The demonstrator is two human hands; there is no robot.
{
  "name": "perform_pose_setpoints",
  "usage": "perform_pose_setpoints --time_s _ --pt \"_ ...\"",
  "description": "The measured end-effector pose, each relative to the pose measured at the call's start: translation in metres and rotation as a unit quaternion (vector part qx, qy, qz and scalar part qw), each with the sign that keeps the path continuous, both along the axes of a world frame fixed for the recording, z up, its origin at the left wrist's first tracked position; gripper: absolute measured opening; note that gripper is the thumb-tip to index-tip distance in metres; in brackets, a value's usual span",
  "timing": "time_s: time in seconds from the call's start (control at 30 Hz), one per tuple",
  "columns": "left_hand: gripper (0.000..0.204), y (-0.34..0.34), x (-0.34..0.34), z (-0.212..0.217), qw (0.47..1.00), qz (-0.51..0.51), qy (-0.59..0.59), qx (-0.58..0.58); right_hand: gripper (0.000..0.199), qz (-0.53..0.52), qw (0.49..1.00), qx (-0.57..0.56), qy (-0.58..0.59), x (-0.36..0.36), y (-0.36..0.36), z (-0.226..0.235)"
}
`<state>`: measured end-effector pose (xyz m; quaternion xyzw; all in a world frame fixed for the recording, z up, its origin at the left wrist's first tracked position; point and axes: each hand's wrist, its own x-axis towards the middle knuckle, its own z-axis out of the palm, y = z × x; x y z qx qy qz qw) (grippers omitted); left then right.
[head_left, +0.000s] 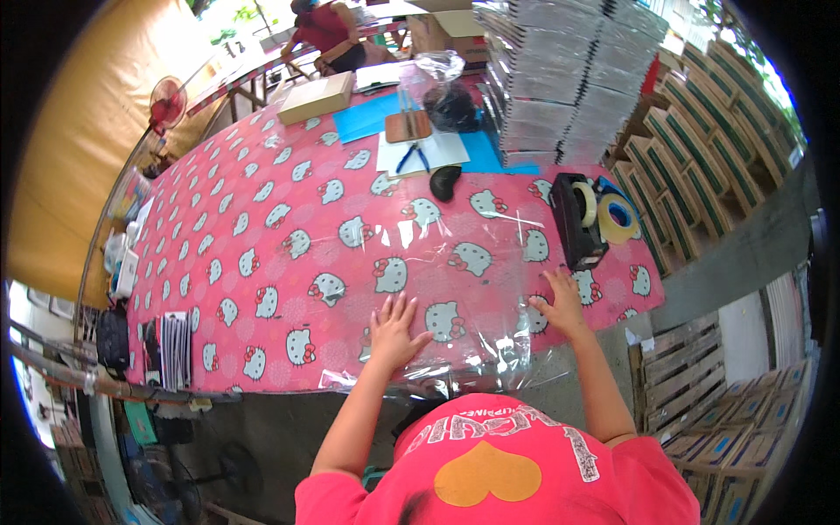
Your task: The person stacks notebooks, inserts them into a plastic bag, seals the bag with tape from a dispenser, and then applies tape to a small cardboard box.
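Observation:
A clear plastic sheet (464,289) with shiny creases lies spread over the pink cat-patterned tablecloth (236,219), its near end hanging at the table's front edge. My left hand (398,334) rests palm down on it, fingers spread. Further right, my right hand (563,306) also lies flat with fingers apart, at the sheet's right side. Neither hand grips anything. Just beyond my right hand stands a black tape dispenser (577,229) with a roll of tape in it. Beside that are more tape rolls (618,219), yellowish with a blue core.
Tall stacks of spiral-bound notebooks (569,79) stand at the back right. Mid-table hold blue-handled pliers (413,157), a black curved object (444,184), a wooden block (409,126) and blue sheets (363,118). Booklets (175,350) stand left. Another person (328,31) sits far back.

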<state>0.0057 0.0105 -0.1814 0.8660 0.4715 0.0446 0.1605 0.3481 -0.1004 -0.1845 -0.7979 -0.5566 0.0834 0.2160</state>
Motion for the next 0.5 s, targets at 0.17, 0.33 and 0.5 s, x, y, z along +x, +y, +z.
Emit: perform_pose_setpoints --time_s 0.17,0.33,0.5 --pt "0.088 0.037 -0.069 -0.011 0.932 0.315 -0.042 0.173 0.084 -0.108 0.988 0.036 0.105 -0.009 0.019 -0.009" --pt "0.087 0.047 -0.084 -0.029 0.903 0.419 -0.008 0.096 0.077 -0.126 0.946 -0.011 0.298 -0.028 0.075 -0.007" --pt "0.052 0.054 -0.071 -0.023 0.931 0.328 -0.075 -0.141 0.035 -0.039 0.877 0.034 0.478 -0.036 0.098 0.013"
